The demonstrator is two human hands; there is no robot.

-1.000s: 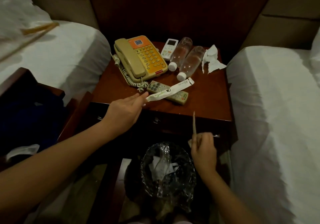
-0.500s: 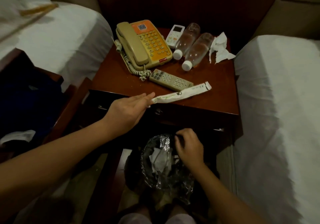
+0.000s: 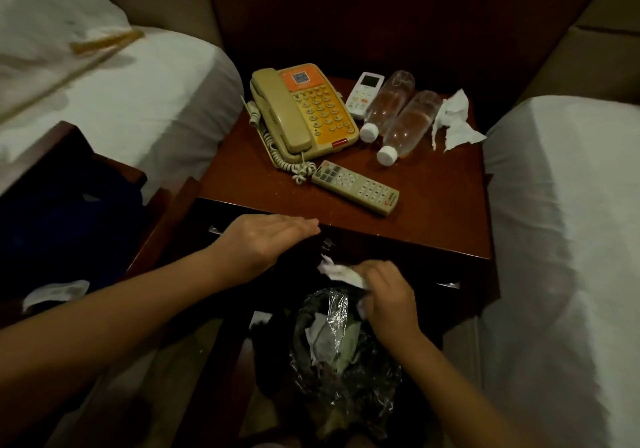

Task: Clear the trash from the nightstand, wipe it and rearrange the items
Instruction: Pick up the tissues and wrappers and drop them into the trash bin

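The dark red wooden nightstand (image 3: 433, 205) carries a beige and orange telephone (image 3: 304, 112), a long remote (image 3: 355, 187), a small white remote (image 3: 365, 98), two clear bottles (image 3: 401, 122) lying on their sides and a crumpled white tissue (image 3: 453, 120) at its right rear. My right hand (image 3: 388, 295) is closed around a white paper wrapper (image 3: 337, 270) just above the bin (image 3: 339, 350). My left hand (image 3: 266, 243) hovers flat at the nightstand's front edge with fingers extended, holding nothing that I can see.
White-sheeted beds flank the nightstand on the left (image 3: 121, 101) and right (image 3: 568, 240). The bin, lined with a clear plastic bag, holds white paper scraps and stands on the floor in front of the drawers. A dark wooden piece (image 3: 69, 177) sits at the left.
The white wrapper left the nightstand's front edge; it passed from my left hand to my right, which rose from the bin and crumpled it. My left hand now lies flat.
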